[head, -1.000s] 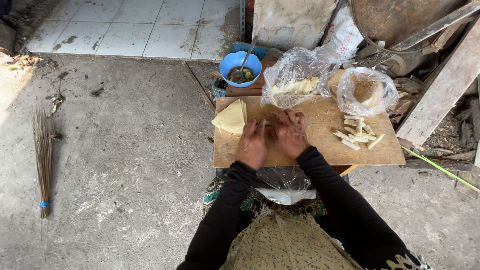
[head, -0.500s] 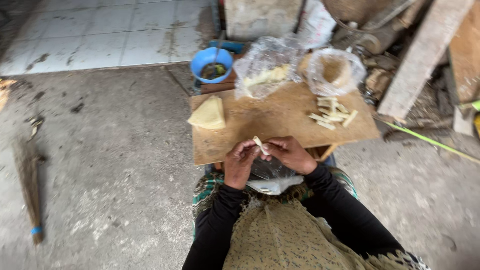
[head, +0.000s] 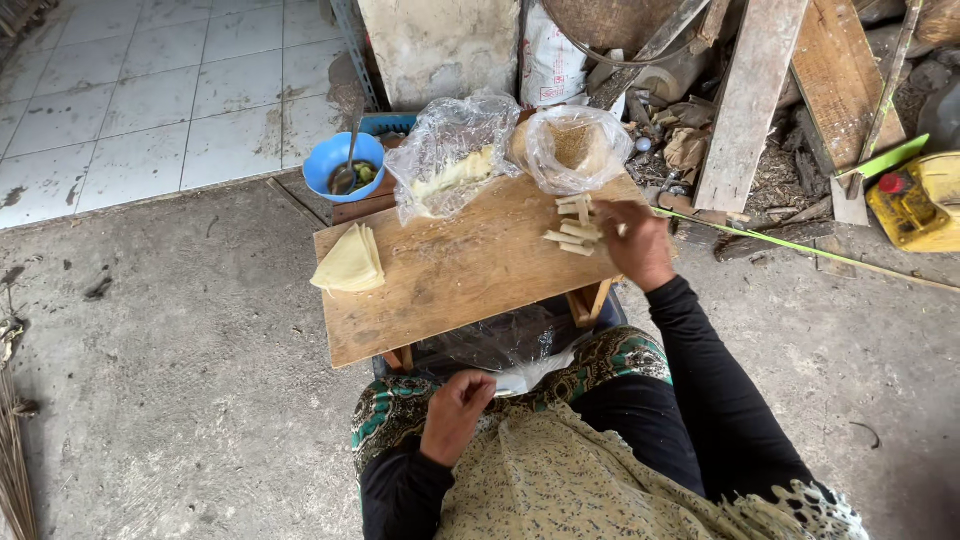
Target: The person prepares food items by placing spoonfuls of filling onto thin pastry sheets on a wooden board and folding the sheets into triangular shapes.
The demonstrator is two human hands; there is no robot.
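Right hand has moved to the rolls, loosely open; wooden board over concrete floor.

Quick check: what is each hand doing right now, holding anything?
Left hand: curled loosely on the lap, nothing visibly held.
Right hand: at the pile of rolls; grip cannot be told.

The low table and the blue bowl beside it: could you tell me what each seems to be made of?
The low table looks like bare, unfinished wood: pale brown, visible grain, scuffed and stained, on plain wooden legs. The blue bowl looks like plastic: uniform bright colour and a thin, smooth, slightly glossy rim, though enamelled metal cannot be ruled out.
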